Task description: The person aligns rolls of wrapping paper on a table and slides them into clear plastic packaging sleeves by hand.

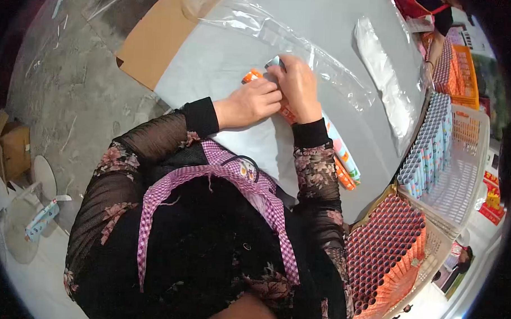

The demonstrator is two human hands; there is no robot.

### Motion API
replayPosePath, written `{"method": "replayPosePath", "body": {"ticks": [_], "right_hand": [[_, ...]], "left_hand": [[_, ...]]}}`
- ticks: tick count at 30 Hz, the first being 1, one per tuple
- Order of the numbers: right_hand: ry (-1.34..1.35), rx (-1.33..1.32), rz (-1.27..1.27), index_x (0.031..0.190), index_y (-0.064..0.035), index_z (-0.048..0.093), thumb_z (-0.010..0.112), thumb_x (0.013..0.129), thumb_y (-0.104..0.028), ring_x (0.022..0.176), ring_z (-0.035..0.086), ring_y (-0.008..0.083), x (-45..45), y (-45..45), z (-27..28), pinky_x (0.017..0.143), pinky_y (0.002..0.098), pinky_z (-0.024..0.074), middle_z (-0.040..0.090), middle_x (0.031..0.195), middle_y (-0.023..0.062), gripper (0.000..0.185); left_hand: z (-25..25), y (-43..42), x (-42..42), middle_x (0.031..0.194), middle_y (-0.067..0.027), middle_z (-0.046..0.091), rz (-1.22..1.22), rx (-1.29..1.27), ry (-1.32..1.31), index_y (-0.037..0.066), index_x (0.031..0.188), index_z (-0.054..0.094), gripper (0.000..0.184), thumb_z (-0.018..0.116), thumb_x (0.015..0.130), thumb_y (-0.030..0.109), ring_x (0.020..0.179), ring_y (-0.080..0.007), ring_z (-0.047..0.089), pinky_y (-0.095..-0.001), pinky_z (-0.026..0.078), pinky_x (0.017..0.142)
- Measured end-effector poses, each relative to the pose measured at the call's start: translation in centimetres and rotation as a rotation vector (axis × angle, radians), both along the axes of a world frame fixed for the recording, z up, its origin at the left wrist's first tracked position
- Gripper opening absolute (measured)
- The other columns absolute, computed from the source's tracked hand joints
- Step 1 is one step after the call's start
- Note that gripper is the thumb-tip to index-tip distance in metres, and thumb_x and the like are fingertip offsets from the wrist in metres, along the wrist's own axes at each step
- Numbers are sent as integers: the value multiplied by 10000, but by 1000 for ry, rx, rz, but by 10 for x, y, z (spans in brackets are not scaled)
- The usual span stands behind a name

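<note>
Two printed tubes, an orange one (343,175) and a light blue one (340,147), lie slantwise on the grey table under my hands and right forearm. My left hand (250,103) is closed round the orange tube near its upper end, which sticks out above the knuckles. Bent fingers of my right hand (296,85) pinch the upper end of the light blue tube. Both hands are close together, nearly touching. Clear plastic film (331,78) lies just beyond them.
A brown cardboard piece (158,38) lies at the table's upper left. White folded plastic (385,79) is at the right. Baskets (463,161) hold many upright blue and orange tubes along the right edge. Another person's arm (435,50) reaches in at the upper right.
</note>
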State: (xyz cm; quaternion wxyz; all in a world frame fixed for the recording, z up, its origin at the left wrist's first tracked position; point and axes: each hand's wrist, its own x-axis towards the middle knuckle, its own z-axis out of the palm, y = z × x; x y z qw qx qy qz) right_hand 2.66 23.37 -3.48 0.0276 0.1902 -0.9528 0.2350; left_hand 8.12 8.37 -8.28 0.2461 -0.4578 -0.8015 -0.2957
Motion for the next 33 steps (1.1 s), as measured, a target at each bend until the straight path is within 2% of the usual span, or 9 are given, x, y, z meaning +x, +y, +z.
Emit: {"method": "replayPosePath", "body": {"ticks": [5,7,8,11,13,15,16,25,33], "right_hand": [[-136,-152,-53,1085,-15,695,685,830,-202,912,622,394,0,-6,-7,780,426,495,658,979,231,316],[-91,-330,-51,1007,-27,704,667,822,-191,807,582,420,-1,-8,-15,719,477,466,615,843,257,250],[-268,-279,-28,1069,-29,700,642,846,-197,862,588,419,-3,-6,-17,761,459,479,615,846,250,286],[-369,-340,-34,1150,-29,685,624,855,-202,935,592,412,-2,-2,-19,808,435,488,618,844,227,347],[-405,-343,-78,1190,5,661,622,862,-194,940,643,354,0,-6,-9,823,387,506,660,866,203,386],[-633,-349,-108,1205,39,644,631,885,-178,954,642,184,-2,-6,7,829,312,501,692,1056,143,387],[-662,-453,-106,1167,48,656,652,868,-145,843,653,154,-4,-4,-3,742,301,522,713,978,129,356],[-419,-318,-163,1022,33,717,742,778,-127,768,670,192,-6,-13,-4,713,335,537,709,841,151,293],[-611,-458,-158,1091,9,716,639,869,-163,797,661,163,-4,-3,-1,732,318,531,721,885,142,291]], "left_hand": [[-6,3,-1,917,-59,586,-17,-3,-32,51,818,626,146,595,707,140,918,-249,577,-367,485,795],[-8,3,-1,888,-60,578,-34,-20,-32,55,794,611,128,591,695,133,894,-243,576,-364,484,786],[-11,2,0,888,-60,578,-31,-18,-32,55,794,611,128,591,695,133,894,-243,576,-364,484,786],[-12,4,-1,845,-46,543,-2,8,59,72,770,580,92,574,722,150,859,-214,553,-348,465,777],[-14,4,0,850,-47,540,-3,14,52,71,770,573,94,573,721,151,851,-212,551,-339,466,762],[-15,4,1,854,-47,541,12,16,58,69,771,575,97,574,721,152,851,-213,551,-335,467,759],[-14,4,1,858,-48,541,25,15,64,67,773,577,101,574,721,153,851,-214,551,-332,467,756],[-11,4,-1,939,-71,592,-26,8,25,61,816,584,109,584,734,133,946,-246,576,-367,468,850],[-5,2,-2,1010,-97,607,-10,28,33,74,845,571,119,599,743,130,1028,-272,578,-397,454,939]]}}
